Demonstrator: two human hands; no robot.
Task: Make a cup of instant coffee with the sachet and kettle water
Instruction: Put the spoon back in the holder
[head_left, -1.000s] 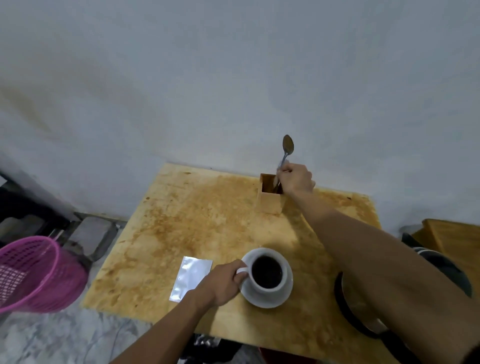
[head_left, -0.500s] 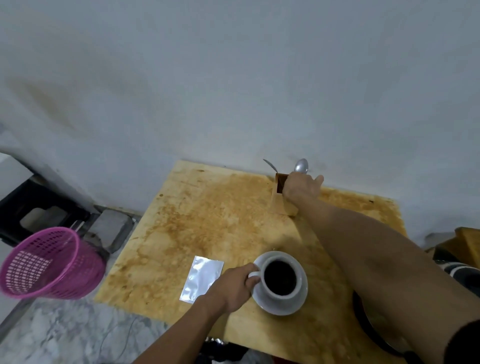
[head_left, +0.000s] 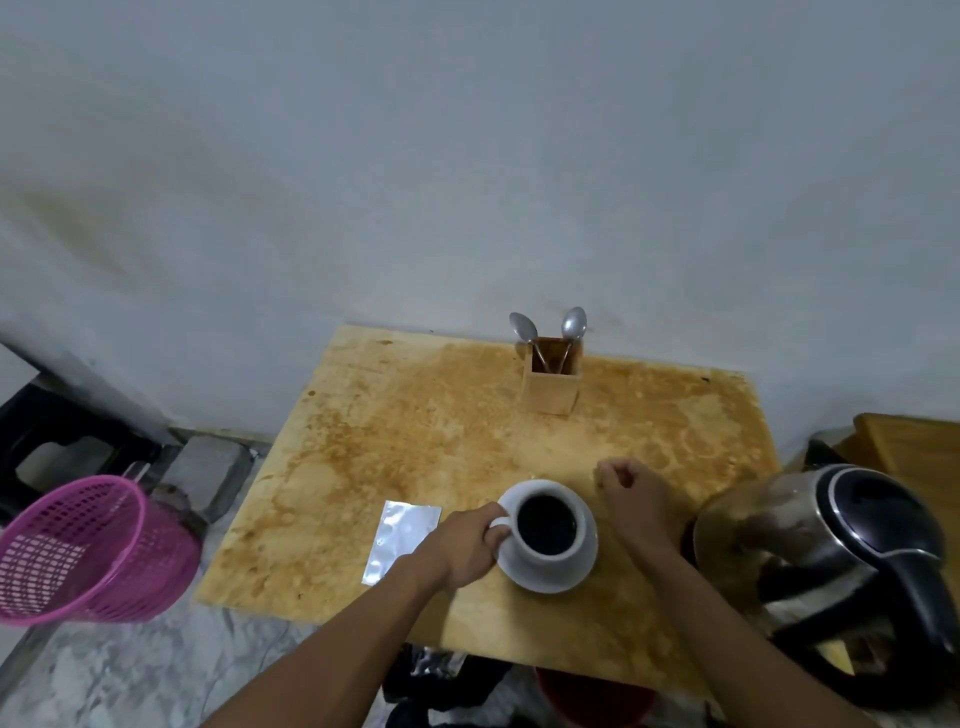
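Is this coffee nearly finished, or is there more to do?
Nearly finished. The white ceramic cup on its white saucer holds dark coffee, the silver foil sachet lies flat on the stained wooden table, and two metal spoons stand in the wooden box. The left hand grips the cup's handle; the right hand is empty. Probably only serving remains.

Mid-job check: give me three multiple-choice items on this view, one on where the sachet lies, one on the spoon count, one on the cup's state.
1. Where is the sachet?
A. on the table, left of the cup
B. in the basket
C. inside the wooden holder

2. How many spoons stand in the holder?
A. none
B. two
C. four

3. The cup is
A. empty
B. tipped over
C. full of dark coffee

Answers:
1 A: the sachet lies flat on the table beside the left hand.
2 B: two spoons rise from the holder.
3 C: the cup stands upright on its saucer, dark to the brim.
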